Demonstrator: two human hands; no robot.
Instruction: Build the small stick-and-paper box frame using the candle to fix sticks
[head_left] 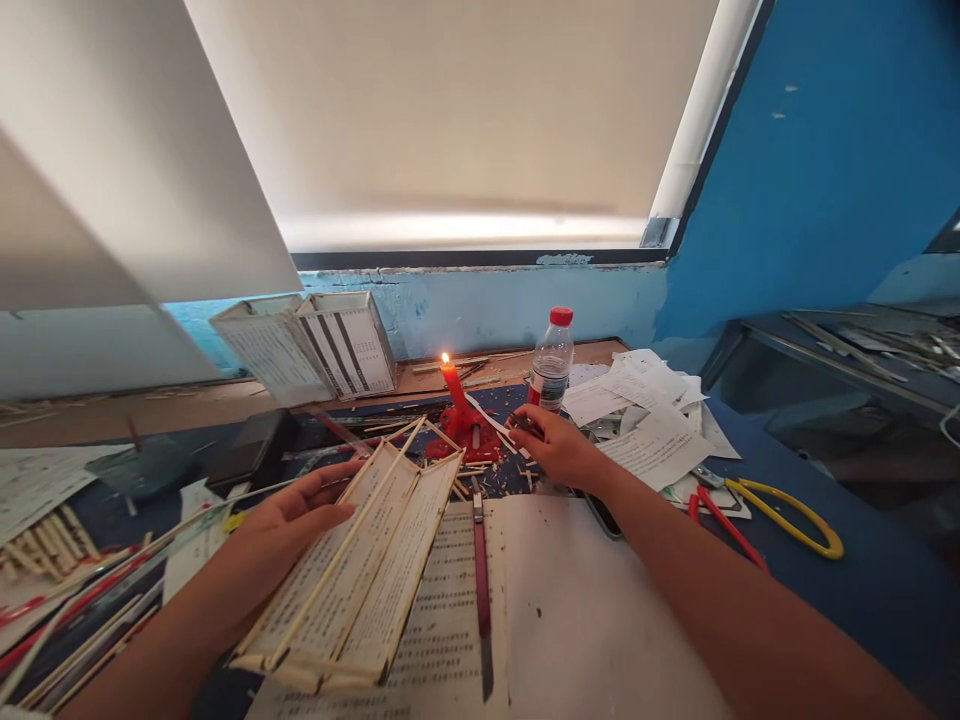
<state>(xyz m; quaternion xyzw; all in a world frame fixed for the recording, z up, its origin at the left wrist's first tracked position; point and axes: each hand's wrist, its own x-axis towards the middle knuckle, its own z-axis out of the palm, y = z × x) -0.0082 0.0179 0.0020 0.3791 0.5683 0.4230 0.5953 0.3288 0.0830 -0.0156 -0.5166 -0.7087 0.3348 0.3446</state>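
Note:
My left hand [289, 520] grips a long box-shaped frame [352, 570] of thin sticks covered with printed paper, held tilted over the desk. My right hand [551, 445] reaches forward with its fingers pinched on a thin white strip [489, 418] that points toward the lit red candle [454, 385]. The candle stands in a pool of red wax [465, 440]. Under the frame lies a sheet of printed paper [570, 610] with a red-handled blade [481, 575] on it.
A second paper-covered frame [315, 345] stands at the back left. A red-capped plastic bottle [553, 360] is by the candle, loose papers [645, 410] at the right. Yellow-handled scissors [787, 510] and red pliers [724, 525] lie on the blue desk. Sticks [67, 590] pile at left.

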